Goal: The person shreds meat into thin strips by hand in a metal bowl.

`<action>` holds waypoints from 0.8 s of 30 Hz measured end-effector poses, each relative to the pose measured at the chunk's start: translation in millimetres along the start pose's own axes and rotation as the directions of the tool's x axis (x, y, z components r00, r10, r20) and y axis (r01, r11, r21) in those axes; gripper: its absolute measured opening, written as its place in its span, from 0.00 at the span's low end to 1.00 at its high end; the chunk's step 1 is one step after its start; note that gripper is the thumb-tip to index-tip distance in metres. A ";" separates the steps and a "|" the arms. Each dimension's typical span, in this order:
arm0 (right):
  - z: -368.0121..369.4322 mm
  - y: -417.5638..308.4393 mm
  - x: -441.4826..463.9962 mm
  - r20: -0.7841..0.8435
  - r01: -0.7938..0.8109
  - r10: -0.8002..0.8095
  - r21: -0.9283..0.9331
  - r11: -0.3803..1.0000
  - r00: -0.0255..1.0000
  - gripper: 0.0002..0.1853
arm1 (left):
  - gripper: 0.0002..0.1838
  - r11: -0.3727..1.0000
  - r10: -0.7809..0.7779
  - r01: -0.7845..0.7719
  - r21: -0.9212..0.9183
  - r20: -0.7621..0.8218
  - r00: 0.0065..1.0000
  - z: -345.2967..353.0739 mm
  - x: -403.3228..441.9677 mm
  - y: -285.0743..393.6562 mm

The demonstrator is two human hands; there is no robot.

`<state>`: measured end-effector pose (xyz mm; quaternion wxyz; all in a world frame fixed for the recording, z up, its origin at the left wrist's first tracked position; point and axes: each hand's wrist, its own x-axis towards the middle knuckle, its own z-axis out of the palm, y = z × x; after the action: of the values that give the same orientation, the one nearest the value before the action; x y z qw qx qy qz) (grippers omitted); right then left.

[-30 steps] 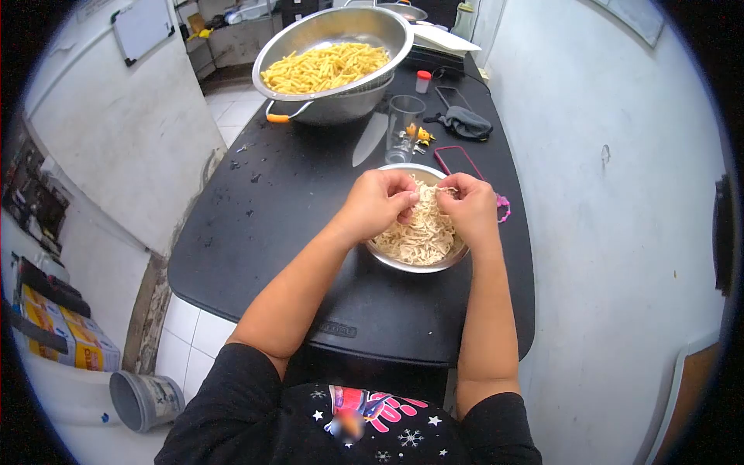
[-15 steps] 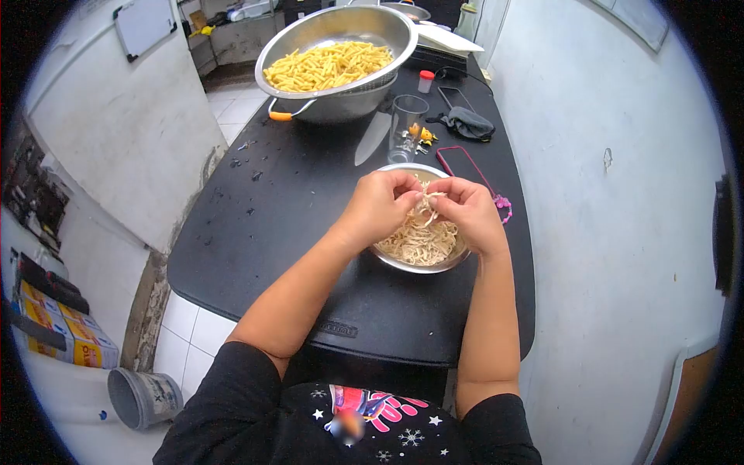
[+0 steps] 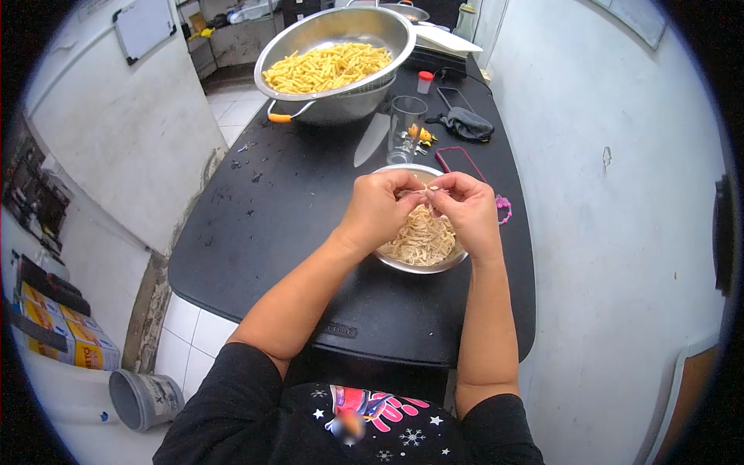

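A metal bowl [image 3: 425,269] holds pale shredded chicken [image 3: 422,236], heaped in thin strands. Above its far half, my left hand [image 3: 380,205] and my right hand [image 3: 468,209] meet, fingertips almost touching. Each pinches between thumb and forefinger a small pale piece of the shredded meat, held just over the heap. My other fingers are curled, and the hands partly hide the bowl's rim and contents.
Beyond the bowl stand a clear glass [image 3: 407,128], a knife blade [image 3: 373,139], and a pink-edged phone [image 3: 463,164]. A big steel colander [image 3: 267,58] of yellow pasta-like pieces [image 3: 329,68] sits at the far left. A dark pouch [image 3: 470,124] lies at right.
The clump of strands between my fingers has become a much smaller bit. My hands have stayed over the bowl, with the fingertips shifted slightly.
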<state>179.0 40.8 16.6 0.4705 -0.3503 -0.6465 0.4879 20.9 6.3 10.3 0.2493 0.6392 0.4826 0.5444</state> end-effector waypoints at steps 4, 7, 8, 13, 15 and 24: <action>-3.2 19.2 7.3 -0.144 0.074 -0.129 -0.339 0.938 0.981 0.06 | 0.05 0.999 -0.005 0.003 0.039 0.058 0.998 -0.6 -4.0 7.2; -17.0 13.6 9.5 -0.124 -0.124 0.098 -0.218 0.968 0.987 0.08 | 0.05 0.994 -0.105 0.104 0.018 0.083 0.991 1.2 0.3 -3.5; -15.3 10.6 7.8 -0.068 -0.079 0.070 -0.138 0.987 0.995 0.08 | 0.04 0.986 -0.158 0.161 -0.031 0.086 0.984 1.5 1.4 -5.3; 5.9 0.1 -2.0 -0.006 0.066 -0.067 -0.142 0.988 0.998 0.08 | 0.04 0.852 -0.309 0.343 -0.395 0.150 0.939 2.4 6.8 -8.8; 9.3 -0.6 -3.2 -0.032 0.120 -0.134 -0.275 0.954 0.990 0.08 | 0.04 0.839 -0.318 0.374 -0.394 0.202 0.926 -3.2 8.3 -9.5; -10.8 8.8 5.2 -0.053 -0.077 0.069 -0.162 0.984 0.996 0.07 | 0.04 0.931 -0.260 0.291 -0.220 0.157 0.953 0.2 5.6 -7.5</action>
<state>187.5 51.2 10.4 0.4370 -0.4225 -0.6598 0.4417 18.2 14.4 6.5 0.4287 0.5630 0.4814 0.5172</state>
